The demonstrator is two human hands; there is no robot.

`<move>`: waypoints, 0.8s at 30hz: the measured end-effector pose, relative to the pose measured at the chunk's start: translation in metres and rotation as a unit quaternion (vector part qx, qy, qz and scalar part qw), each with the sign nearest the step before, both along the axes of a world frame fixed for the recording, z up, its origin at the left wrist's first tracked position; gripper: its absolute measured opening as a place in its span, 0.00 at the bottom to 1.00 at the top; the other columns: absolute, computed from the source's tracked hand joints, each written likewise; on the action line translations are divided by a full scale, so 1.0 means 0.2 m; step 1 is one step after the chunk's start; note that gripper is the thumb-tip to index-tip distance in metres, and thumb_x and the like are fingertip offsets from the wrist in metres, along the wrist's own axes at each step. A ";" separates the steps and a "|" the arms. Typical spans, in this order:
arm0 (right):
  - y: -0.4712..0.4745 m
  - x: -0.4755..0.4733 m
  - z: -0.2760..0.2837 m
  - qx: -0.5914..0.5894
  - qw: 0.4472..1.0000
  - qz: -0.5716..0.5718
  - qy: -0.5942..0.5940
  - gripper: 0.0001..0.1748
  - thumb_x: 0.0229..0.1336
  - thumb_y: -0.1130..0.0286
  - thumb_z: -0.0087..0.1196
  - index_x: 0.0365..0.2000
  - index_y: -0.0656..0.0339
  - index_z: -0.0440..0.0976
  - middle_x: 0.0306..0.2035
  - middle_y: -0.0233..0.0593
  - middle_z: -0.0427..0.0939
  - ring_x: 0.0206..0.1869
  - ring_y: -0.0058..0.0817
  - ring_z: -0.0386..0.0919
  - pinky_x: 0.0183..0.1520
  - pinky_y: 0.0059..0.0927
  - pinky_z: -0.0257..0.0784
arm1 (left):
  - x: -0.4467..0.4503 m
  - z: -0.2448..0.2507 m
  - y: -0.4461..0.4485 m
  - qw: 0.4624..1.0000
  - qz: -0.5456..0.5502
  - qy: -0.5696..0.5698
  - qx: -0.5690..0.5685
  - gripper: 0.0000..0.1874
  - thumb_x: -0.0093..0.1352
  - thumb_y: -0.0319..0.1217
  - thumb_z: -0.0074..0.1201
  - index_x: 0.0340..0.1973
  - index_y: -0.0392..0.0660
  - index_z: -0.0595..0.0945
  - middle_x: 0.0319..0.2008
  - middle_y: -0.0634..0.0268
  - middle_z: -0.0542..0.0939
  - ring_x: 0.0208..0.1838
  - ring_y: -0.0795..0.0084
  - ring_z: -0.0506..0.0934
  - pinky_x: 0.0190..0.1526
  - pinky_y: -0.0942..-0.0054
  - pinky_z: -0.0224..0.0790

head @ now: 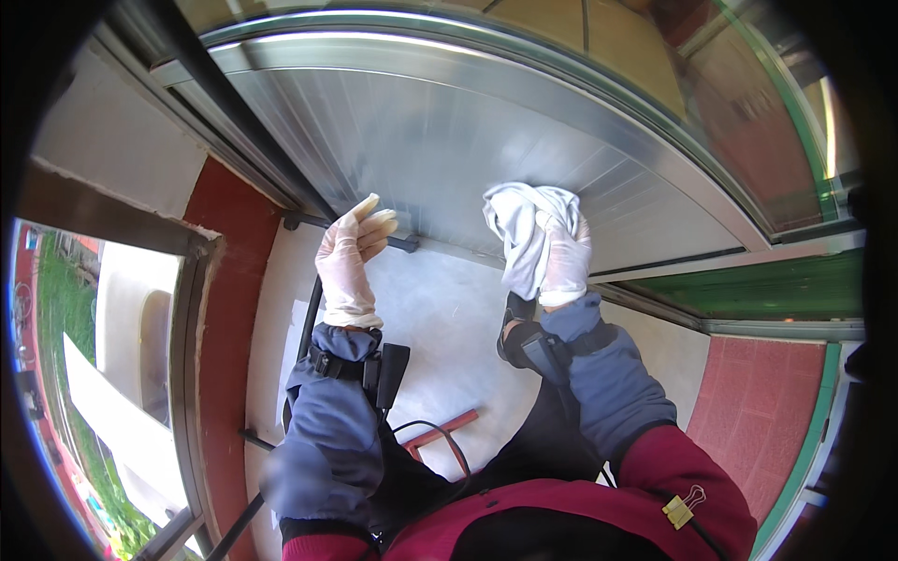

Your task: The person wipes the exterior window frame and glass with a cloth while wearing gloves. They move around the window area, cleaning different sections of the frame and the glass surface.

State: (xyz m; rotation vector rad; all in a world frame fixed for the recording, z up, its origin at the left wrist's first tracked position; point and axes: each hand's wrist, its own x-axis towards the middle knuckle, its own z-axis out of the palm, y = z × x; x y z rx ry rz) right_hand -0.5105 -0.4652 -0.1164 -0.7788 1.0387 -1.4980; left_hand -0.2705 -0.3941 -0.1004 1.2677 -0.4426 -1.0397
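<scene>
A crumpled white cloth [523,217] is bunched in my right hand [567,256], which wears a thin, whitish glove. The cloth is up against or just before the lower part of a silvery metal panel [421,154]; whether it presses on the surface I cannot tell. My left hand [354,259], gloved the same way, is raised with nothing in it. Its fingers are bent and slightly apart, near a black metal pole [245,119]. Each forearm carries a black strap with a device on it.
Framed glass [758,126] rises above the panel. A window [98,336] with a dark frame is at the left, beside a red-painted wall strip [235,231]. Black tubing [312,315] stands on the pale floor [435,315]. A red metal frame [442,431] lies near my legs.
</scene>
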 end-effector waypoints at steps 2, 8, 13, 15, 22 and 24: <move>0.04 0.00 0.08 -0.147 0.989 0.024 0.025 0.18 0.56 0.81 0.55 0.48 0.63 0.71 0.46 0.37 0.77 0.47 0.23 0.76 0.54 0.27 0.72 | 0.01 0.00 0.00 1.000 -0.006 -0.002 -0.007 0.20 0.75 0.39 0.39 0.50 0.40 0.81 0.41 0.56 0.85 0.42 0.70 0.83 0.44 0.80 0.70; 0.00 -0.16 0.23 -0.175 0.983 -0.057 -0.016 0.15 0.60 0.77 0.52 0.48 0.63 0.70 0.47 0.38 0.77 0.48 0.26 0.76 0.55 0.30 0.72 | 0.00 -0.01 -0.01 1.000 -0.007 0.006 -0.006 0.18 0.75 0.37 0.41 0.50 0.40 0.81 0.38 0.57 0.85 0.40 0.71 0.84 0.39 0.82 0.73; 0.00 -0.25 0.18 -0.099 0.988 -0.036 -0.111 0.13 0.61 0.74 0.53 0.46 0.63 0.72 0.46 0.39 0.78 0.46 0.29 0.79 0.51 0.32 0.78 | -0.02 -0.03 -0.02 0.999 -0.020 -0.015 0.021 0.21 0.75 0.40 0.39 0.50 0.41 0.81 0.40 0.58 0.85 0.43 0.71 0.82 0.44 0.80 0.69; 0.00 -0.23 0.08 -0.028 0.987 -0.037 -0.152 0.12 0.62 0.72 0.53 0.46 0.63 0.73 0.45 0.40 0.78 0.45 0.30 0.79 0.49 0.31 0.79 | -0.03 -0.04 -0.02 0.999 -0.026 -0.013 0.018 0.21 0.75 0.40 0.39 0.51 0.41 0.81 0.40 0.58 0.85 0.43 0.71 0.82 0.44 0.80 0.69; -0.06 -0.32 -0.21 0.256 0.951 -0.047 -0.168 0.19 0.67 0.61 0.47 0.51 0.63 0.70 0.46 0.41 0.77 0.45 0.34 0.78 0.50 0.33 0.76 | -0.03 -0.03 -0.03 1.000 -0.022 0.001 0.000 0.18 0.76 0.36 0.38 0.50 0.40 0.81 0.38 0.57 0.85 0.40 0.71 0.84 0.40 0.82 0.74; -0.07 -0.33 -0.22 0.266 0.947 -0.028 -0.179 0.18 0.68 0.62 0.46 0.52 0.62 0.69 0.49 0.42 0.76 0.47 0.34 0.77 0.53 0.34 0.75 | -0.04 -0.03 -0.03 1.000 -0.014 0.002 0.002 0.19 0.76 0.36 0.39 0.50 0.39 0.81 0.39 0.57 0.85 0.40 0.71 0.84 0.39 0.82 0.74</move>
